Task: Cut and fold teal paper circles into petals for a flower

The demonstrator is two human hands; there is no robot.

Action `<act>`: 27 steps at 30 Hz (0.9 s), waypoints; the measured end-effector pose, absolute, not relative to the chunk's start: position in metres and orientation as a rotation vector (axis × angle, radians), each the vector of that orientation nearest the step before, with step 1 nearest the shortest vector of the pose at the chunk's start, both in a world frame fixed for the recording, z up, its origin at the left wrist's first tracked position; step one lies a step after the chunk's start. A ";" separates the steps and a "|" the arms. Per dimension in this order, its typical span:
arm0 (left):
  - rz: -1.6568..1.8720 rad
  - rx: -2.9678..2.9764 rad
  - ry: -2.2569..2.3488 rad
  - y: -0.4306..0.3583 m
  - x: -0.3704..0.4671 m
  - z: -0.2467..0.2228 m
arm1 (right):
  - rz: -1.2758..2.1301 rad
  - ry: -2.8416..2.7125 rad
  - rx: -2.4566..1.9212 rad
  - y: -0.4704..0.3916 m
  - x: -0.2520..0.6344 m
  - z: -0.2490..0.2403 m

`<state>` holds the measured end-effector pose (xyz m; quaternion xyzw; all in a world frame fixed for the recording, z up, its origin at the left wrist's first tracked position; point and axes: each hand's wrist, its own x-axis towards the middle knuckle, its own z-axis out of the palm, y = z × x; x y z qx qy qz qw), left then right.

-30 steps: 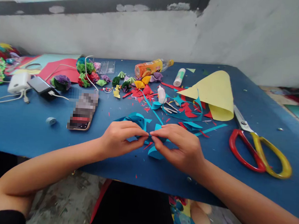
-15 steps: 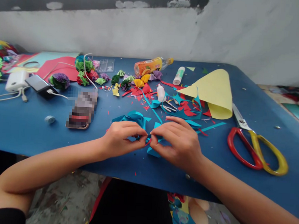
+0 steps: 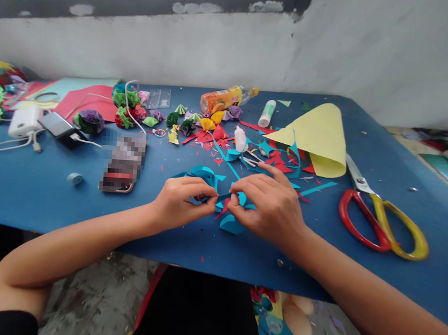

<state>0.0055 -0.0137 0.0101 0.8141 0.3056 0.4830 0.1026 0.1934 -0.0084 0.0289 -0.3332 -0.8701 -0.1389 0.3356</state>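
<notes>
Strip of blue paper point(image 3: 224, 196) spans the short gap between the two hands, above the near part of the table point(image 3: 55, 197). Its long axis runs left to right, rising slightly toward the right. Neither hand is nearer: the left hand point(image 3: 182, 201) pinches one side between thumb and forefinger; the right hand point(image 3: 269, 203) grips the other side in the same manner. Whether the strip joins the curled blue paper point(image 3: 204, 173) behind the left hand cannot be determined. A blue cutout point(image 3: 231, 224) lies just below the right fingertips. Scissors point(image 3: 381, 212) rest well to the right, handles toward the person.

Labels: the bottle point(image 3: 226, 99) carries an orange and yellow label; its lettering is too small to read. The glue stick point(image 3: 267, 113) has a green and white wrapper, likewise unreadable. The phone point(image 3: 123, 164) screen is pixelated; no text is legible.
</notes>
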 end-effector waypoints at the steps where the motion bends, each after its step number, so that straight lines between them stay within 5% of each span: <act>1: 1.427 2.403 0.907 -0.014 0.006 0.010 | -0.373 -2.270 -0.873 -0.009 0.193 0.029; 27: 1.214 2.362 0.928 -0.012 0.001 0.003 | 0.016 -2.263 -0.670 -0.005 0.195 0.016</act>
